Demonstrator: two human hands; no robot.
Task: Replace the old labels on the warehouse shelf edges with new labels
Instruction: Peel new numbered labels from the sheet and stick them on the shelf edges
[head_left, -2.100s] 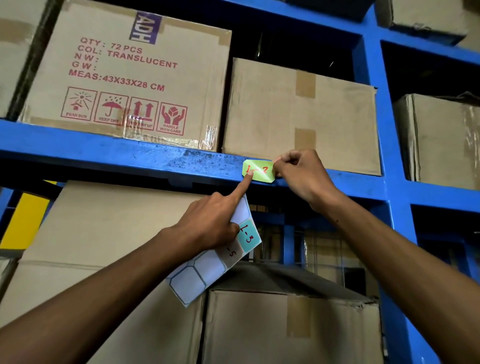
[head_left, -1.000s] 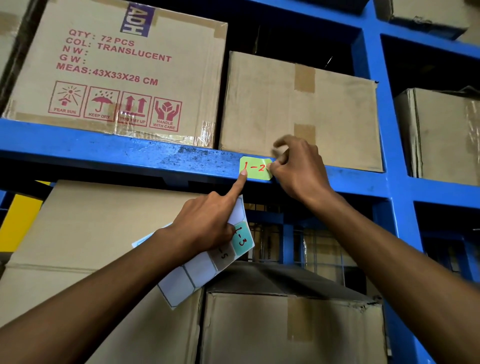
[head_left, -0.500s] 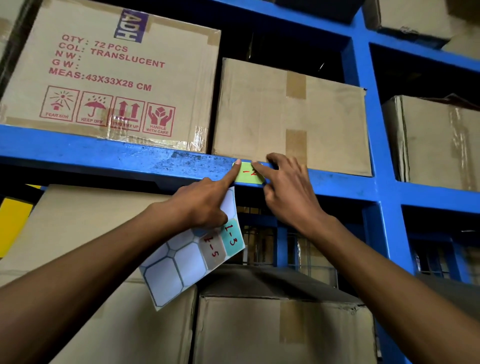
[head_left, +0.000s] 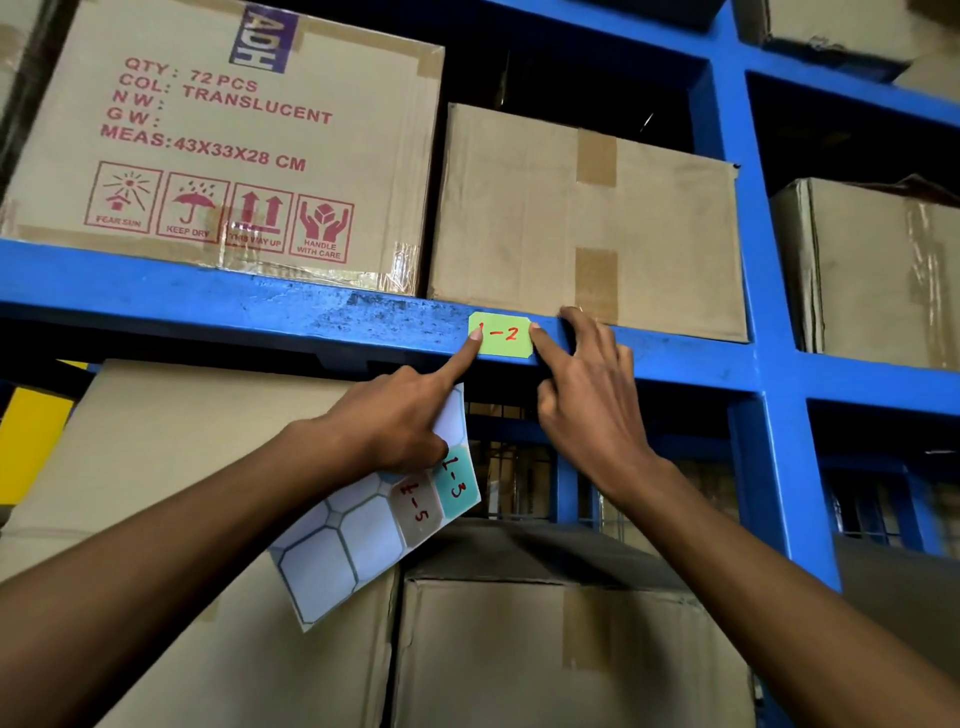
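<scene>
A green label (head_left: 501, 336) marked "1-2" in red lies flat on the front edge of the blue shelf beam (head_left: 208, 304). My left hand (head_left: 400, 421) presses its index fingertip on the label's left edge while its other fingers hold a label sheet (head_left: 363, 525). That sheet hangs below the hand and carries a teal "1-3" label, a beige "1-5" label and several blank spots. My right hand (head_left: 587, 400) has its fingers spread, with the index fingertip on the label's right edge.
Cardboard boxes stand on the shelf above, a printed one (head_left: 223, 140) at left and a plain taped one (head_left: 582, 223) behind the label. More boxes (head_left: 519, 649) fill the level below. A blue upright post (head_left: 753, 312) rises at right.
The label, first held by its right end and partly lifted, now lies flat on the beam. My right hand opened and slid off it to its right edge, uncovering the full "1-2".
</scene>
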